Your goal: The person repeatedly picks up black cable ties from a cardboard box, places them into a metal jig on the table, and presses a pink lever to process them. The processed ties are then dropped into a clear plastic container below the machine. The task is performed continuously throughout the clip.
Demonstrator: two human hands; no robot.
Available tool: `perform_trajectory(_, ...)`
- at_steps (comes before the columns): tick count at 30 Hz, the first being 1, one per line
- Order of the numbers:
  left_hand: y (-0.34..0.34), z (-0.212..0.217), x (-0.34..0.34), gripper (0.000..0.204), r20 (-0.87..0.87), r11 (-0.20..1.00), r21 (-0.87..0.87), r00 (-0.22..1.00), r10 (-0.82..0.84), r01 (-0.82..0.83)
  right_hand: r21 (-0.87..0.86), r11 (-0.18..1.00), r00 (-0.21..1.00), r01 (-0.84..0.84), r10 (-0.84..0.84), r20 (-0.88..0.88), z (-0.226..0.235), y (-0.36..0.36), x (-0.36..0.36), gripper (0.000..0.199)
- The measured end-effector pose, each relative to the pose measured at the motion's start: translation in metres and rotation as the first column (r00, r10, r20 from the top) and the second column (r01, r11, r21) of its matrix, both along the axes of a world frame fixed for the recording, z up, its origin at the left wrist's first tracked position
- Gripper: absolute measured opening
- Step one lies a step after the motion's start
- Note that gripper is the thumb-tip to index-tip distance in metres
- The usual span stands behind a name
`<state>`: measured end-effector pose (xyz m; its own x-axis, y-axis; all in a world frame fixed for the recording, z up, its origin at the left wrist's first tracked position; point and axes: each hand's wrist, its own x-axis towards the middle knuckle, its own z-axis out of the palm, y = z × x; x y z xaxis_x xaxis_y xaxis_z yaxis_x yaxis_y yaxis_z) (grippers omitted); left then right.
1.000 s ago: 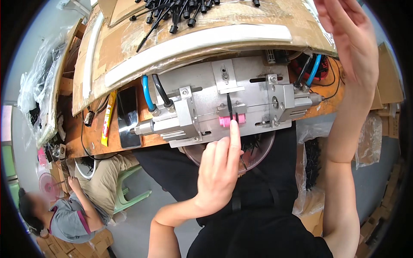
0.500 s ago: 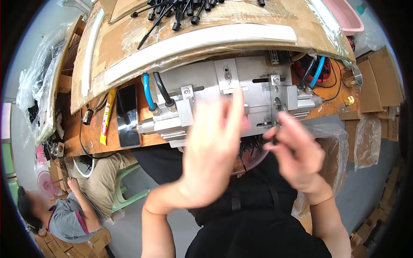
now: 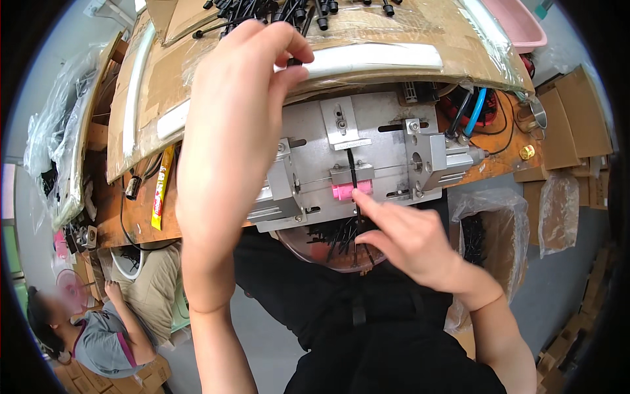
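Honestly, my right hand [image 3: 407, 240] had one fingertip on the black rod [image 3: 352, 172] seated in the fixture's pink block [image 3: 342, 192]; left hand [image 3: 230, 125] pinched another up top. A nudge could've tilted it crooked.

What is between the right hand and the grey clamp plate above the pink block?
In the head view, the right hand's fingertip touches the pink block; a thin black rod stands between it and the grey clamp plate.

A pink tray [image 3: 518, 23] at the bench's far right corner; a yellow packet [image 3: 161, 187] near its left edge
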<state>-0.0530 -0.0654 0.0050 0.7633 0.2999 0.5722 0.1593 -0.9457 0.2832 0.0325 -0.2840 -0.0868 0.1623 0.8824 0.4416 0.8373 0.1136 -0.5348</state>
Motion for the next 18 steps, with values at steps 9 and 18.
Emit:
perform_trajectory(9, -0.13, -0.078, -0.063, 0.06, -0.149, 0.987, -0.059, 0.979, 0.141, -0.151, 0.315, 0.872, 0.804, 0.375, -0.475, 0.358, 0.095, 0.129, 0.128, 0.023)
perform_trajectory(18, -0.142, -0.104, -0.044, 0.074, -0.298, 0.992, -0.066, 0.951, 0.081, -0.105, 0.146, 0.947, 0.925, 0.287, -0.234, -0.301, 0.117, 0.068, 0.151, 0.016)
